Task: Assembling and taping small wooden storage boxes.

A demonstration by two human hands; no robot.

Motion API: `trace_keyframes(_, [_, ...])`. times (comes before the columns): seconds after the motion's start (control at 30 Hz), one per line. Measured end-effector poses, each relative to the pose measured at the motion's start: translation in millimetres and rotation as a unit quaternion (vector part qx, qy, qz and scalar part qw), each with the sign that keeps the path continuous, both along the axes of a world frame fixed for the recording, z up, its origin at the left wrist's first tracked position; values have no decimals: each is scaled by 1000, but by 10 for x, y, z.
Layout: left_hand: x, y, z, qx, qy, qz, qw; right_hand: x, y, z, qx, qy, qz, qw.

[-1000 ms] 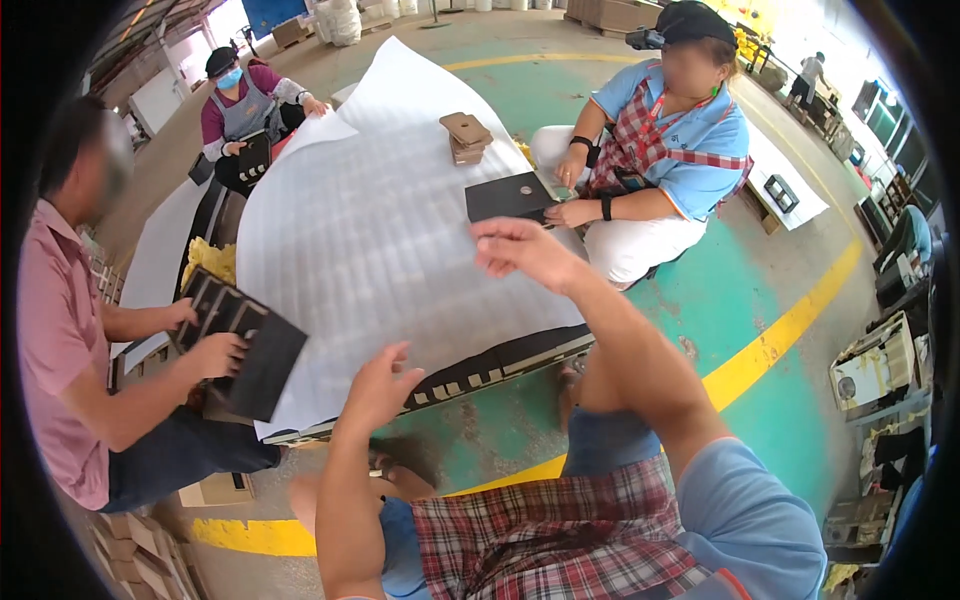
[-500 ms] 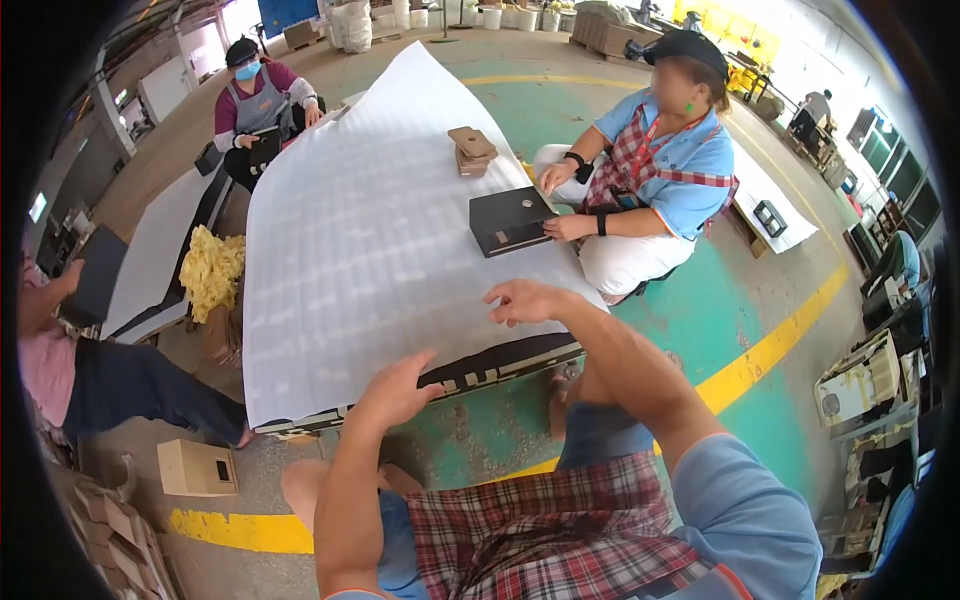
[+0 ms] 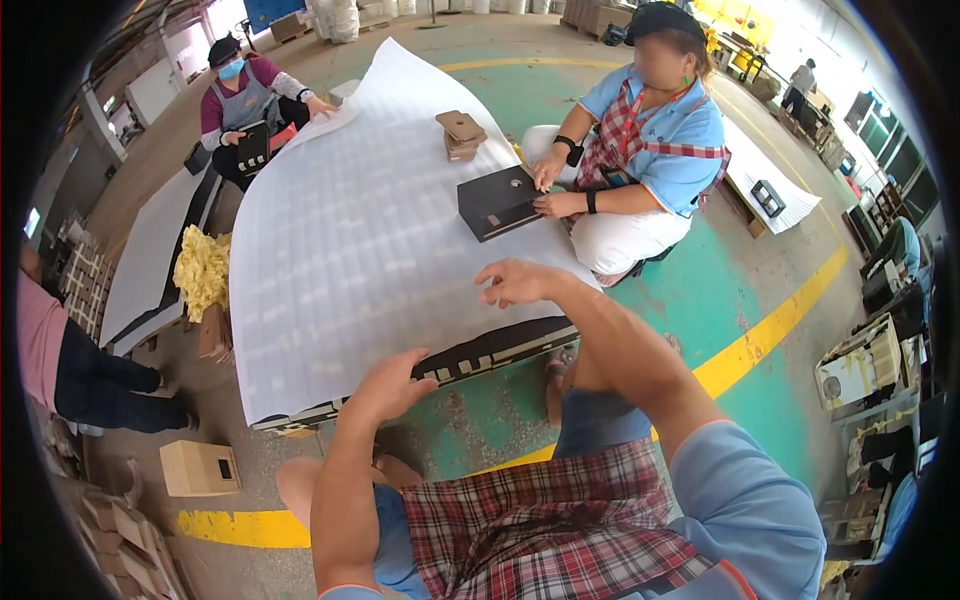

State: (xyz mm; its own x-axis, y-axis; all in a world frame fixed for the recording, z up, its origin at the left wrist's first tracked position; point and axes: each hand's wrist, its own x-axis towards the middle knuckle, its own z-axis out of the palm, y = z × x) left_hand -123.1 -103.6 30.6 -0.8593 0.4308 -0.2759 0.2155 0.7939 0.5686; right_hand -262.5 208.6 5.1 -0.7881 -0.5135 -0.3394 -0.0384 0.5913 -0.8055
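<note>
My left hand (image 3: 392, 385) hovers at the near edge of a low table covered with a white foam sheet (image 3: 330, 300). Its fingers are apart and hold nothing. Farther right, my right hand (image 3: 512, 283) hangs over the same sheet, fingers loosely bent and spread, with nothing in them. Beyond it, a co-worker at the right has both hands on a black box (image 3: 490, 208) with a round hole in its top. A small stack of brown board pieces (image 3: 462, 133) lies on the sheet behind that box. Along the near edge, a black cut-out layer (image 3: 490, 350) shows under the foam.
A pile of yellow fluffy stuffing (image 3: 203, 270) stands beside the table's left side. A second white-topped bench (image 3: 150, 255) runs farther left. On the floor at lower left sits a pale wooden box (image 3: 200, 468). Another co-worker squats at the far left corner holding a black piece (image 3: 254, 148).
The person at the left edge has stood up, and the dark panel there is out of sight. The far-left co-worker's hand now lies on the foam's edge. My hands have barely moved.
</note>
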Motion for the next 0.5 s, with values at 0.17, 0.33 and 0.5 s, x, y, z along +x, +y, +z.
trace_keyframes(0.17, [15, 63, 63, -13, -16, 7, 1000, -5, 32, 3, -24, -11, -9, 1000])
trace_keyframes(0.33, [-12, 51, 36, -15, -23, 11, 1000, -37, 20, 7, -18, -8, -9, 1000])
trace_keyframes(0.5, [-27, 39, 37, 2, -37, 14, 999, -71, 9, 0, -17, -21, -17, 999])
